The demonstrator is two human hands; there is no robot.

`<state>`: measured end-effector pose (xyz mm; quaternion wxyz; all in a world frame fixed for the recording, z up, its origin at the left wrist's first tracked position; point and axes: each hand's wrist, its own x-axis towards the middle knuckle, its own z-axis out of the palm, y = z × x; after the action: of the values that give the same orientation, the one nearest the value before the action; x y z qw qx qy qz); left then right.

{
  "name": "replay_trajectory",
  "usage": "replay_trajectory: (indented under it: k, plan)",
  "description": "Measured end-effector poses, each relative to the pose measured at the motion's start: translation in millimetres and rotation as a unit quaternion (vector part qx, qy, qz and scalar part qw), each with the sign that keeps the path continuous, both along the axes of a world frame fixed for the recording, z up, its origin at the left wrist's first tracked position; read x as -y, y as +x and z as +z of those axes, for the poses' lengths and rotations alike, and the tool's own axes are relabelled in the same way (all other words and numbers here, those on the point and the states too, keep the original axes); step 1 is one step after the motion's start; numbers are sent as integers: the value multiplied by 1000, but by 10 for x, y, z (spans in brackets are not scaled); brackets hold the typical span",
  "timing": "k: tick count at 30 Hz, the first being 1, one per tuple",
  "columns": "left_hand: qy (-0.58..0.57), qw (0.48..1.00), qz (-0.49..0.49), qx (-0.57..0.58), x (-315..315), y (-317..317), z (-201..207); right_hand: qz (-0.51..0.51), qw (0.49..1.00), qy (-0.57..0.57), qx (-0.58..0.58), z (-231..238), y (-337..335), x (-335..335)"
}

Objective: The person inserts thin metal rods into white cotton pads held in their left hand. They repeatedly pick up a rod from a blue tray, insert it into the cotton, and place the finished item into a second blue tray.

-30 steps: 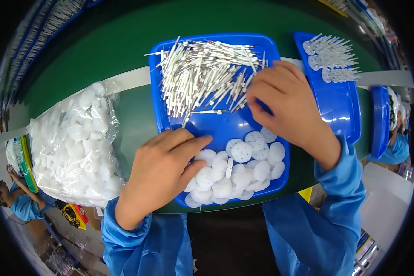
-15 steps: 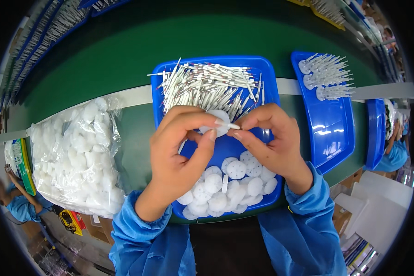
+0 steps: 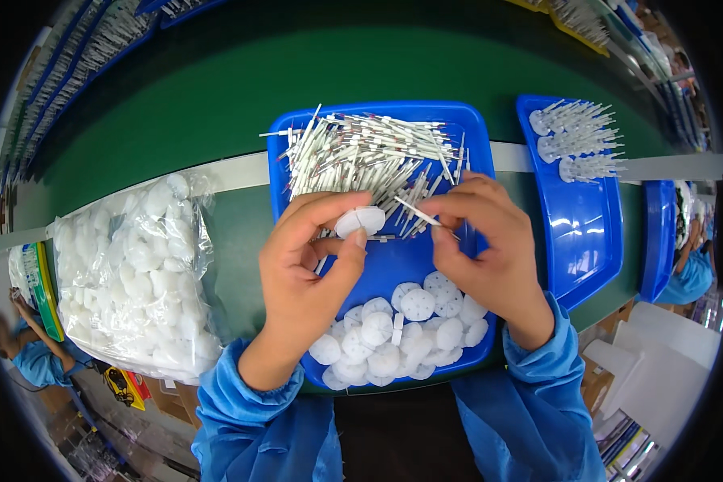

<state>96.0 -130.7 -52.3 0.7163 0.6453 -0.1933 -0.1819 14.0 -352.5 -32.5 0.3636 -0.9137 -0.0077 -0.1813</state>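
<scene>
My left hand point(image 3: 309, 269) pinches a white disc point(image 3: 360, 220) over the blue tray point(image 3: 381, 241); my right hand point(image 3: 482, 241), at three o'clock, pinches a thin stick point(image 3: 416, 211). Misaligned, it could skid off the disc.

A clear plastic bag point(image 3: 132, 277) of white discs is lying at the left of the frame; a green-and-yellow packet point(image 3: 42, 289) is sitting just beyond it at the far-left edge.
</scene>
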Motion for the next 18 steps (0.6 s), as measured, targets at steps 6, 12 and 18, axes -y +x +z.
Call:
replay_trajectory:
  k: [6, 12, 18]
  plan:
    - [15, 1000, -26, -4, 52, -65, 7, 42, 969, 232, 72, 76, 39, -126]
    - [8, 998, -45, -49, 27, -76, 56, 38, 949, 312, 17, -36, -75, -141]
    - [-45, 997, -7, -57, 9, -104, 78, 23, 995, 68, 66, -67, 2, -156]
